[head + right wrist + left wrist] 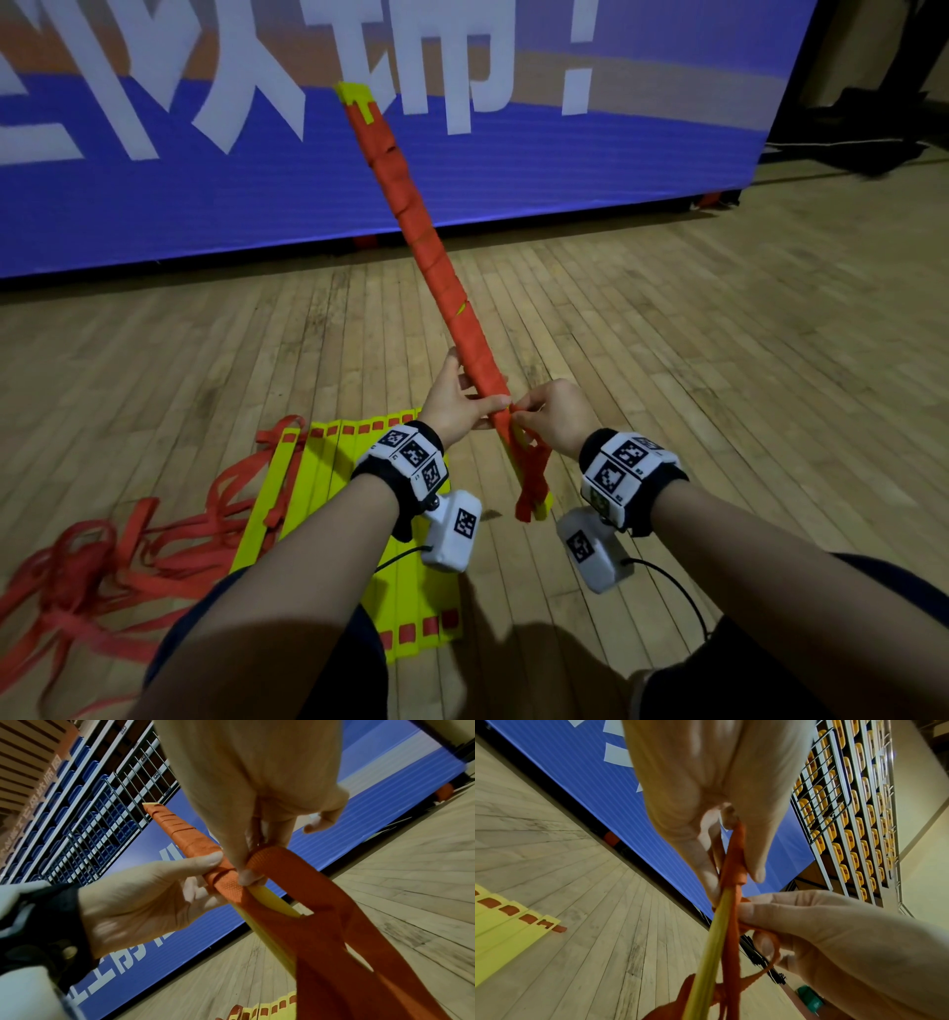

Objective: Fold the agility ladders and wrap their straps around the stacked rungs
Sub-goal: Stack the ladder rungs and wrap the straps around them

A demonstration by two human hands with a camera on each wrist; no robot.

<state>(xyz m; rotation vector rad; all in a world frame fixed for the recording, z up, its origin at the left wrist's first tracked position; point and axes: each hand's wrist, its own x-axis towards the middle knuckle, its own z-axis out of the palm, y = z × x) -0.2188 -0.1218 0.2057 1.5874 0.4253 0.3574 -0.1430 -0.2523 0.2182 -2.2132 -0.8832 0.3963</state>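
Forearms reaching forward, each wearing a black wristband (411, 465) with printed square markers and a white camera unit hanging beneath.

Left hand (458, 398) — gripping the wrapped bundle of rungs (421, 234) from the left, thumb lying across the top of it and fingers (203, 894) curling round under it. The bundle is slanting up and away beyond the fingertips, its lower yellow end pointing down below both hands.

Right hand (553, 413) — pinching the orange strap (287, 866) between thumb and fingertips, right against the bundle and just beside the left thumb tip. Loose strap is looping and hanging down below the pinch, alongside the bare yellow rung ends (272, 902).

Second ladder (328, 483) — yellow rungs lying side by side on the wooden floor (719, 360), under and to the left of the left wrist, not touching either hand. Its orange straps (102, 560) are trailing in a loose tangle farther left.

Blue banner (205, 205) with white characters standing beyond the fingertips; tiered seating (854, 821) is showing behind it in the left wrist view.
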